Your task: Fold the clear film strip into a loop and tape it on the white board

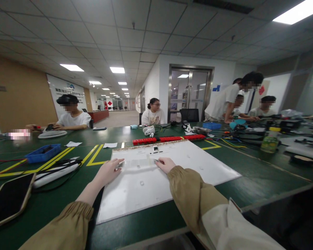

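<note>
A clear, flat, film-like piece point(137, 164) spans the gap between my two hands, just over a white board point(143, 187). My left hand point(110, 171) has its fingers and thumb closed on the left end of it. At the right end, my right hand point(166, 164) pinches the clear piece between thumb and fingers. Whether the piece rests on the board or sits slightly above it, I cannot tell. Beyond it, a small dark and white item point(155, 149) lies near the board's far edge.
Red strips point(169, 139) run along the board's far edge. Left stand a blue tray point(43, 152), a white device with cables point(56, 173) and a phone point(11, 194). To the right are a bottle point(270, 140) and wires. Several people are around the green table point(234, 156).
</note>
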`<state>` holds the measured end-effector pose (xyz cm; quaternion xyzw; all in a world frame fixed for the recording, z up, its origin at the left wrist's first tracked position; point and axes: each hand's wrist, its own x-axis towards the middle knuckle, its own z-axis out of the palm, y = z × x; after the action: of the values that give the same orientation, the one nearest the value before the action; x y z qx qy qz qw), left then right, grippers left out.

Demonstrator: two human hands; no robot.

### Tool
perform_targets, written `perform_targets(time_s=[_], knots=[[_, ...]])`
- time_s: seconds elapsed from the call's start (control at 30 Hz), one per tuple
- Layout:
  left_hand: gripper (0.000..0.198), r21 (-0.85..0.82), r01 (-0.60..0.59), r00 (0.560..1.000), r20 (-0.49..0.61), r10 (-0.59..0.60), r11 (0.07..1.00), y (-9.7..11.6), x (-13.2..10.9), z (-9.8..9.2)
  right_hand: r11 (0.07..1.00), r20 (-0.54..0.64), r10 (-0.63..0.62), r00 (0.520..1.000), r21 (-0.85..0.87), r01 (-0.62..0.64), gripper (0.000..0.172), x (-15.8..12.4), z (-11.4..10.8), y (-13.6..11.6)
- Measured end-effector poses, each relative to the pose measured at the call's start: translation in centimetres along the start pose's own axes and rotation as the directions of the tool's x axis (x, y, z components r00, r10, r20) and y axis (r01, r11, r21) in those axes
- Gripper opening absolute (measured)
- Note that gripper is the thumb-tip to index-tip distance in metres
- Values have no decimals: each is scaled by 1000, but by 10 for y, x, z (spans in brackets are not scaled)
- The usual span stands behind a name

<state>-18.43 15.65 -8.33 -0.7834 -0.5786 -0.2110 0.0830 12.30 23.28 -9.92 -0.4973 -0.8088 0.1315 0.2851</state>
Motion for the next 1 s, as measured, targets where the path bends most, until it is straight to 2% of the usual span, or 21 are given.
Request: perform_targets(time_s=[0.27,0.47,0.6,0.7,0.77,0.87,0.93,1.0], knots=[[44,21,88,995,50,-89,996,6,1,-2,1000,5,-2,1000,16,2,22,0,1,1],[36,56,83,996,40,-86,995,8,2,-3,999,-1,-13,1000,53,13,22,1,2,3],[31,32,92,996,17,-93,995,5,3,2,992,-10,-14,1000,122,16,23,1,2,4],[37,32,130,991,-2,-130,991,4,3,4,975,0,1,1000,224,-1,21,2,4,5],[37,44,147,989,-23,-146,988,5,2,4,946,40,24,999,321,-36,23,4,7,4],[34,14,178,983,-47,-178,984,5,2,0,874,122,71,990,470,-120,36,9,7,0],[33,-53,216,975,-50,-218,975,5,2,-1,823,166,89,982,544,-166,46,12,4,-3],[34,-172,255,962,-51,-267,952,3,3,1,713,232,95,968,663,-229,49,13,-2,-5]])
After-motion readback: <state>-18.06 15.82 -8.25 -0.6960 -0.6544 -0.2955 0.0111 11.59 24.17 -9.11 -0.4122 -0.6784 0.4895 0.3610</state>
